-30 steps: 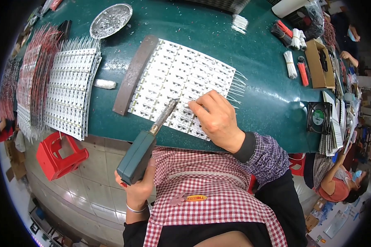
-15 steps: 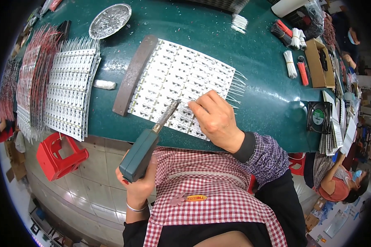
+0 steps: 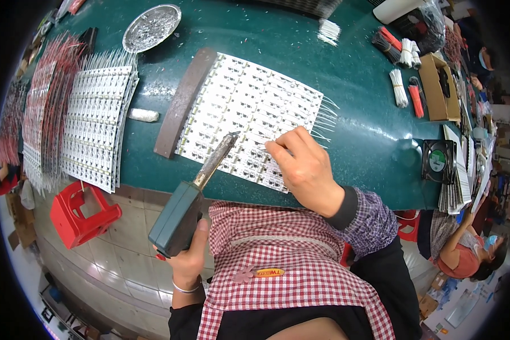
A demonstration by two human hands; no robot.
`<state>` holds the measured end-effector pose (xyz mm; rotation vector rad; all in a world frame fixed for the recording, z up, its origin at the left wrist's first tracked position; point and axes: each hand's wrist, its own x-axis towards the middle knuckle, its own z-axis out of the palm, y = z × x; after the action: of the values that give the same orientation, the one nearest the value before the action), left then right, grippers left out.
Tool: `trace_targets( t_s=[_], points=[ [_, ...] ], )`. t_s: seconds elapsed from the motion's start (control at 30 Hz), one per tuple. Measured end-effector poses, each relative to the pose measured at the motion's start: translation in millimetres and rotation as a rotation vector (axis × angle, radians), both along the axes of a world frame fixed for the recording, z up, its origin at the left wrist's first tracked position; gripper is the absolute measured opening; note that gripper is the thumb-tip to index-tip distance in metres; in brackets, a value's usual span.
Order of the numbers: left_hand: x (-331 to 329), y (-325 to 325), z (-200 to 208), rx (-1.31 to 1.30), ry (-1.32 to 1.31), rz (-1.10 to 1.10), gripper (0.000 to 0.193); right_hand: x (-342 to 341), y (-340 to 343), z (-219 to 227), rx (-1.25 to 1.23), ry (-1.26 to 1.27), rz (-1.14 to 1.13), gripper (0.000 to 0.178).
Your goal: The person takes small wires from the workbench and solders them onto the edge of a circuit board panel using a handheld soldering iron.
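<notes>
In my left hand (image 3: 190, 260) is a soldering gun (image 3: 178, 218) with a dark green body. Its long metal tip points up and right, over the left half of a white circuit board panel (image 3: 249, 102). Rows of small dark parts cover that panel, and thin white wires (image 3: 325, 116) stick out past its right edge. My right hand (image 3: 309, 170) is over the lower right part of the panel, thumb and forefinger pinched together. What the pinch holds, if anything, is too small to make out. Along the panel's left edge lies a brown bar (image 3: 186, 102).
Left of the bar are a whitish stick (image 3: 144, 115) and stacked wired panels (image 3: 96, 124). A metal dish (image 3: 152, 28) with silvery scraps stands behind. At right are wire bundles (image 3: 399, 88), a cardboard box (image 3: 439, 90) and a black fan (image 3: 438, 161). A red stool (image 3: 85, 215) stands at left.
The soldering gun has drawn back toward the lower left, its tip moving away from my right hand. My right hand has shifted slightly right and nearer to me, still pinched.
</notes>
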<state>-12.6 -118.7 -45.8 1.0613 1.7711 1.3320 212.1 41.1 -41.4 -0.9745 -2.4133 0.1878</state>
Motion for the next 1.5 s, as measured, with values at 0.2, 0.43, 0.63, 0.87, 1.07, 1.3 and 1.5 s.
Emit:
trace_targets(
  t_s=[0.2, 0.43, 0.63, 0.87, 1.07, 1.3, 1.5],
  points=[
    [-1.5, -3.8, 2.2, -0.006, 0.061, -0.009, 0.033, -6.2, -5.6, 18.9, 0.027, 0.043, 0.002, 0.028],
    [8.4, 2.8, 14.4, -0.034, -0.005, 0.095, 0.024, -9.6, 2.7, -16.4, 0.035, 0.089, 0.028, 0.027],
    [5.6, 5.0, 9.3, -0.005, 0.079, 0.045, 0.019, -13.6, 2.8, -17.5, 0.059, 0.113, 0.020, 0.030],
    [5.3, 13.8, 10.5, 0.059, 0.131, -0.032, 0.019, -13.1, 3.6, -17.7, 0.062, 0.104, 0.023, 0.031],
    [2.9, 15.7, 13.5, 0.027, 0.160, -0.101, 0.018, -13.6, 3.7, -19.3, 0.066, 0.096, 0.017, 0.030],
    [2.4, 19.0, 17.4, 0.008, 0.205, -0.150, 0.015, -14.0, 4.2, -18.6, 0.064, 0.094, 0.020, 0.028],
    [2.9, 9.6, 12.9, -0.016, 0.191, -0.066, 0.020, -14.2, 4.7, -18.5, 0.060, 0.087, 0.017, 0.028]
  ],
)
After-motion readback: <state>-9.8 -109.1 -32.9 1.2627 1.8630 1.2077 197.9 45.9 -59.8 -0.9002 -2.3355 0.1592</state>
